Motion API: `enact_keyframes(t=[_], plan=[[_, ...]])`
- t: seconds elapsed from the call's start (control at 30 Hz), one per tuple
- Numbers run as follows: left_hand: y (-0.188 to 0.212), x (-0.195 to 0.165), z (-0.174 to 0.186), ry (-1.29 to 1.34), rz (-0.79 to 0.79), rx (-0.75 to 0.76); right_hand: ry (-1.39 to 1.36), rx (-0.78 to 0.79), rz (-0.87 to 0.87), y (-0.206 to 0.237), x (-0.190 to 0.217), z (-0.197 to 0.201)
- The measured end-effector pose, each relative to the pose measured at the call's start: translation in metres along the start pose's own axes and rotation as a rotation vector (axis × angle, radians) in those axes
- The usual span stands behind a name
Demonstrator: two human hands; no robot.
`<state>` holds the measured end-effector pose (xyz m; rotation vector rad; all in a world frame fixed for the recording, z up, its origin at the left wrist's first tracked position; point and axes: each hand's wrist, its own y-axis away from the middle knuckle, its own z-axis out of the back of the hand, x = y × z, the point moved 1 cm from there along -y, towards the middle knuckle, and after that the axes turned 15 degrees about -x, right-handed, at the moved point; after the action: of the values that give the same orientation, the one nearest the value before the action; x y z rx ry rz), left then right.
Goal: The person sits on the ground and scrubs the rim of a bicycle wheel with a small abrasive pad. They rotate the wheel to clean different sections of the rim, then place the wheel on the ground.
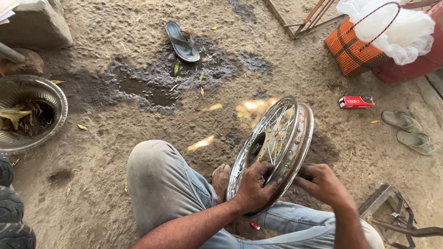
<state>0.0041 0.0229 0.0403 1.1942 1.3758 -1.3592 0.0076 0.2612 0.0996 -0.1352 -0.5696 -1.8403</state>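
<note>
A wide stretch of dirt ground (115,138) fills the view, with a dark wet stain (152,87) near its middle. At the left edge sits a big metal bowl (50,94) holding dark scraps, and black tyres (11,212) show in the lower left corner. Top right, an orange woven basket (353,53) carries a white plastic bag (392,27). The person sits on the ground in grey trousers (161,184), and a spoked wheel rim (281,133) stands upright on its edge just in front of the knees, beside a bare foot (222,177). The left hand (251,189) is closed over the near edge of the rim, fingers curled around it. The right hand (323,182) is on the far side of the rim, fingers bent and touching it; I cannot tell whether it grips anything. A dark sandal (182,41) lies by the stain, a pair of green sandals (408,131) lies at the right, and a small red box (356,102) rests near them.
</note>
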Motion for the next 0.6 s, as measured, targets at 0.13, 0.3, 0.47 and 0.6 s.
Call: enact_keyframes(t=[0.13,0.3,0.47,0.6], plan=[[0.002,0.001,0.002,-0.031,-0.031,-0.024,-0.348,-0.289,0.165,0.013,-0.022,-0.061],[0.000,0.005,0.000,-0.108,-0.004,0.043,-0.592,-0.476,-0.038,0.040,-0.021,-0.161],[0.003,0.002,0.001,-0.068,0.071,0.008,-0.484,-0.352,0.097,0.024,-0.016,-0.120],[0.007,-0.004,0.004,-0.035,0.091,-0.029,-0.300,-0.357,0.272,0.012,0.007,-0.013]])
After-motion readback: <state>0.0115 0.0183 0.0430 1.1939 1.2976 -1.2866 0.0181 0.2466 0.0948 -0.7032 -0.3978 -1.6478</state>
